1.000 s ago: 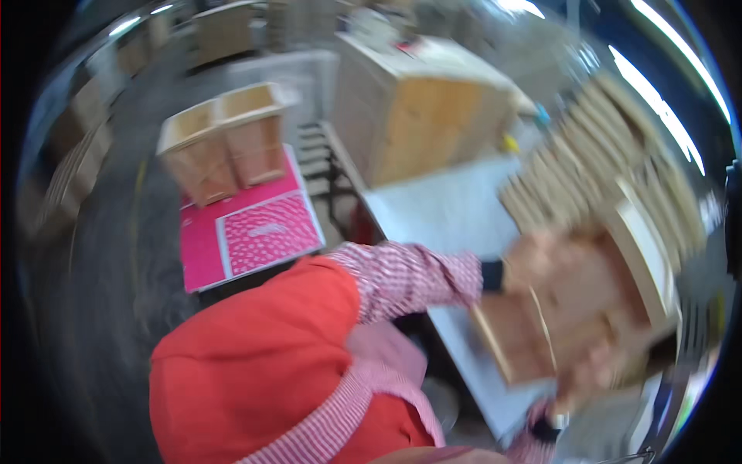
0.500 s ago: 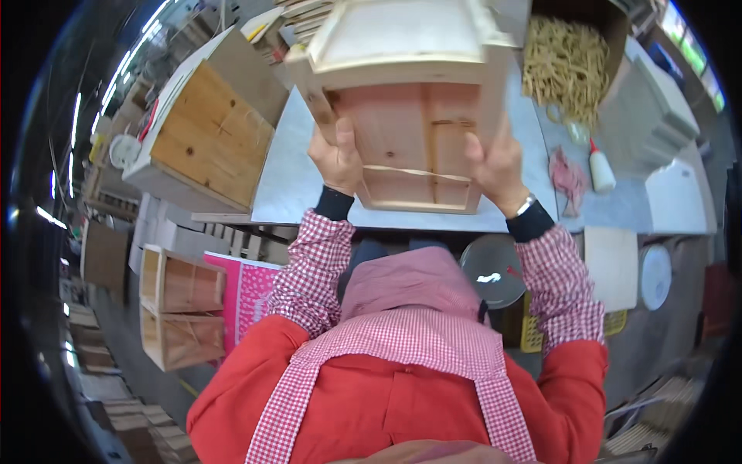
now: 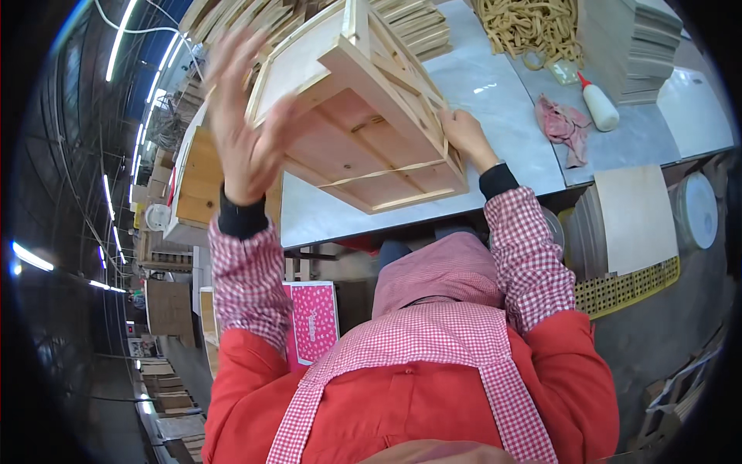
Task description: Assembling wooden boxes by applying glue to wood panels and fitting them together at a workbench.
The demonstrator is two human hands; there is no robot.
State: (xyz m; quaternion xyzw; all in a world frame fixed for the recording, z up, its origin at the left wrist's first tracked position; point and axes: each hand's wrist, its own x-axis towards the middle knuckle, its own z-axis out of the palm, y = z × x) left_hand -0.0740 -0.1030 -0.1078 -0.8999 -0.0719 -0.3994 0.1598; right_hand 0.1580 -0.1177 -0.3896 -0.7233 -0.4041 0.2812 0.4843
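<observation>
A pale wooden box [image 3: 371,143] with framed sides stands tilted on the table before me, a stretched rubber band [image 3: 386,175] running across its lower part. My right hand [image 3: 468,139] grips the box's right edge with curled fingers. Raised off the box's left side, my left hand [image 3: 249,127] has its fingers spread and holds nothing; motion blurs the fingertips. Part of the box's left edge is hidden behind that hand.
Beyond the box lie stacked wooden slats [image 3: 410,27]. To the right are a heap of tan rubber bands [image 3: 533,27], a pink cloth [image 3: 563,127], a white red-tipped glue bottle [image 3: 599,104] and stacked boards [image 3: 630,54]. A wooden box [image 3: 197,182] stands left.
The box has turned so that its right side shows. My left hand has let go and lifted up to the left; my right hand stays on the box. The view has shifted.
</observation>
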